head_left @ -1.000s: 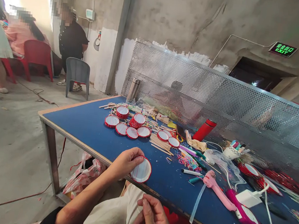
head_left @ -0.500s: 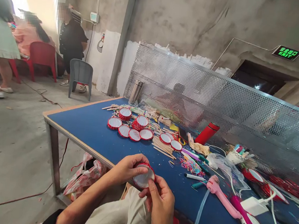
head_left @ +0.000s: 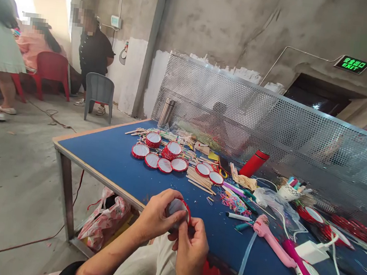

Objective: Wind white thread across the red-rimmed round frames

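Observation:
A small round disc with a red rim and pale face (head_left: 176, 207) is held above my lap at the table's near edge, tilted sideways. My left hand (head_left: 162, 212) wraps its left side, thumb across the face. At the lower right of the disc, my right hand (head_left: 190, 239) pinches the rim, its thumb close to the left thumb. The fingers behind the disc are partly hidden. Beyond my hands, several similar red-rimmed discs (head_left: 179, 164) lie on the blue table (head_left: 103, 155), some of them stacked (head_left: 172, 150).
Wooden sticks (head_left: 200, 179), coloured bands (head_left: 234, 202), a pink glue gun (head_left: 274, 241), a white adapter (head_left: 312, 251) and a red bottle (head_left: 254, 163) lie or stand on the table. A perforated metal screen (head_left: 238, 112) runs behind. People and chairs are at the left.
The disc has tilted more on edge, and my thumbs have come together over it. My right hand has shifted slightly left. The person in black in the background has moved a little right.

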The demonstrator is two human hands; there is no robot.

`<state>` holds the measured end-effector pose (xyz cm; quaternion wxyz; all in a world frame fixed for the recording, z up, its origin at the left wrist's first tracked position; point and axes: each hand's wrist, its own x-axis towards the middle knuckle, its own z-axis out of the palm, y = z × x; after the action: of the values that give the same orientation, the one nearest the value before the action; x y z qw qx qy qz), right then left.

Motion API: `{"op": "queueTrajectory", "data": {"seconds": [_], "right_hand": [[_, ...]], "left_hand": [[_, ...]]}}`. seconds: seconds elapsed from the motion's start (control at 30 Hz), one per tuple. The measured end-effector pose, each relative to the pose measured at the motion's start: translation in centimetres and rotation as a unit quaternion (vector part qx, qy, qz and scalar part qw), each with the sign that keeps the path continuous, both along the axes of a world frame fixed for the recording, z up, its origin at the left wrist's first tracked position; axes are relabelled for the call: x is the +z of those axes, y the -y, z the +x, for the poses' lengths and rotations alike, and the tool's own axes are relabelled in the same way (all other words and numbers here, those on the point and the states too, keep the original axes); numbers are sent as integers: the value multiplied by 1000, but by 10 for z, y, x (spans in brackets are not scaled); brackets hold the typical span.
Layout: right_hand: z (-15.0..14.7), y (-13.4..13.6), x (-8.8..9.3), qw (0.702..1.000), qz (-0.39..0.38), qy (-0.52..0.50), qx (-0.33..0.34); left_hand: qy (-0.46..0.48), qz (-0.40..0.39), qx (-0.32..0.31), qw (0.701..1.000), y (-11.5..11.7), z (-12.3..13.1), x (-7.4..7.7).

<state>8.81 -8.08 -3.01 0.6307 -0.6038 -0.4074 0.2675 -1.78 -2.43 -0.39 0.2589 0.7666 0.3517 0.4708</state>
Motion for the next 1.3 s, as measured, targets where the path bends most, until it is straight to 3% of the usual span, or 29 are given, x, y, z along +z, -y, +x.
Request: {"op": "queueTrajectory", "data": {"seconds": [0.2,0.7,0.97,1.3], "right_hand": [[-1,1,0,999,17,34,-13],[1,1,-8,998,44,48,-7],[2,3,-18,996,20,88,-22],[3,3,-10,995,34,94,-15]], "left_hand": [[-6,36,34,999,1,6,-3],[-47,26,76,996,1,12,-10],[-81,39,102,991,1,15,-14],[-85,41,102,990,1,15,-17]]}}
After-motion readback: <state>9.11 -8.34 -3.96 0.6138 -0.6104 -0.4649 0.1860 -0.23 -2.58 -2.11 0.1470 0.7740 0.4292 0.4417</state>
